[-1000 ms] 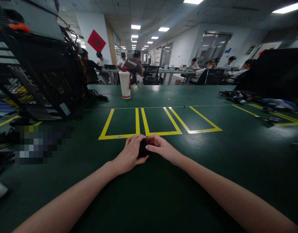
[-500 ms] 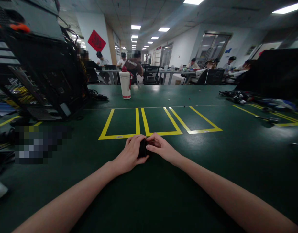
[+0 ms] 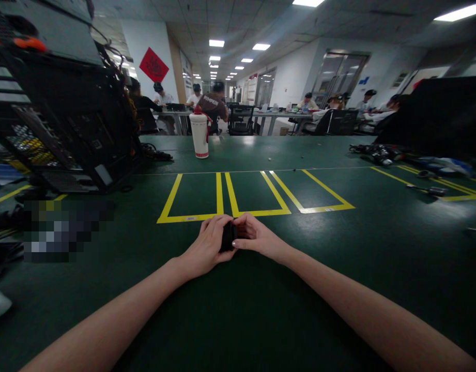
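Observation:
Between my two hands is a small black block-like object (image 3: 229,237), just in front of the yellow tape marks; its kind is not clear. My left hand (image 3: 210,240) wraps around its left side, with the thumb along the near edge. On the other side, my right hand (image 3: 255,236) closes on its right edge, fingertips at the far corner and thumb at the near right. The fingers hide much of the object. It is low over the green tabletop (image 3: 238,315); whether it touches the surface I cannot tell.
Yellow tape outlines (image 3: 257,213) mark the table ahead. A white cup with a red lid (image 3: 200,135) stands beyond them. At left is a black computer case (image 3: 78,129); cables and dark gear (image 3: 381,154) lie at right. Several people sit at tables behind.
My right thumb has moved down along the object's right edge toward the near side, baring more of its black face. The left hand keeps its hold.

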The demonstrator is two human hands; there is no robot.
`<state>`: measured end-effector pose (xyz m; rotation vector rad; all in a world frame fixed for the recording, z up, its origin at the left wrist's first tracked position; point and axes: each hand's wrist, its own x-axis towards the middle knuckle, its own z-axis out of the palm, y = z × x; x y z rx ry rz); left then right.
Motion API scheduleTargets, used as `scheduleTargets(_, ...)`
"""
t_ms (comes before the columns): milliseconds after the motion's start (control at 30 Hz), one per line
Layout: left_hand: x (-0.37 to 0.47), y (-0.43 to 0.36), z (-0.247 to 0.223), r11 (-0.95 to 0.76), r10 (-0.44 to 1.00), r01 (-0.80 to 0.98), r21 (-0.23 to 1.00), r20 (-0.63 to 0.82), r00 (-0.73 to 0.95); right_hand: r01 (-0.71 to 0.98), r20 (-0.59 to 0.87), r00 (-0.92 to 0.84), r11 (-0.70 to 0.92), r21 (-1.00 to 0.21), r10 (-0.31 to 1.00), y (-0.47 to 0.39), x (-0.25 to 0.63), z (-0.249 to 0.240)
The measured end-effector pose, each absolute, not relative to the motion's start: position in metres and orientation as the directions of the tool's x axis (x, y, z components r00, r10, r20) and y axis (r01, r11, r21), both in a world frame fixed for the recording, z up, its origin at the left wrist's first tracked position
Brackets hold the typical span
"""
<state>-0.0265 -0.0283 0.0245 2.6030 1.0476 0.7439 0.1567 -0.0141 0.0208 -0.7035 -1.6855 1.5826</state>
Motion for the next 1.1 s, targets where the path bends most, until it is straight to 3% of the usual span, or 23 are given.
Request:
scheduleTargets(233, -0.027, -0.03, 0.03, -0.714, 0.699, 0.579, 0.393, 0.348, 0.625, -0.03, 0.129, -0.526, 0.133, -0.991, 0.841, -0.015, 0.155, 0.02)
scheduleTargets(400, -0.027, -0.027, 0.022, -0.713, 0.701, 0.592, 0.376, 0.371, 0.608, -0.006, 0.036, -0.544, 0.039, -0.999, 0.838, -0.013, 0.155, 0.022)
scheduleTargets(567, -0.027, -0.027, 0.021, -0.717, 0.697, 0.586, 0.378, 0.38, 0.608, -0.099, 0.108, -0.611, 0.06, -0.993, 0.784, -0.011, 0.157, 0.02)
scheduleTargets(833, -0.027, -0.029, 0.025, -0.713, 0.701, 0.589, 0.381, 0.36, 0.616, -0.031, 0.112, -0.55, 0.114, -0.993, 0.827, -0.014, 0.156, 0.022)
scheduleTargets(1100, -0.027, -0.029, 0.028, -0.714, 0.699, 0.583, 0.388, 0.353, 0.622, 0.004, 0.009, -0.564, 0.014, -1.0, 0.826, -0.012, 0.157, 0.022)
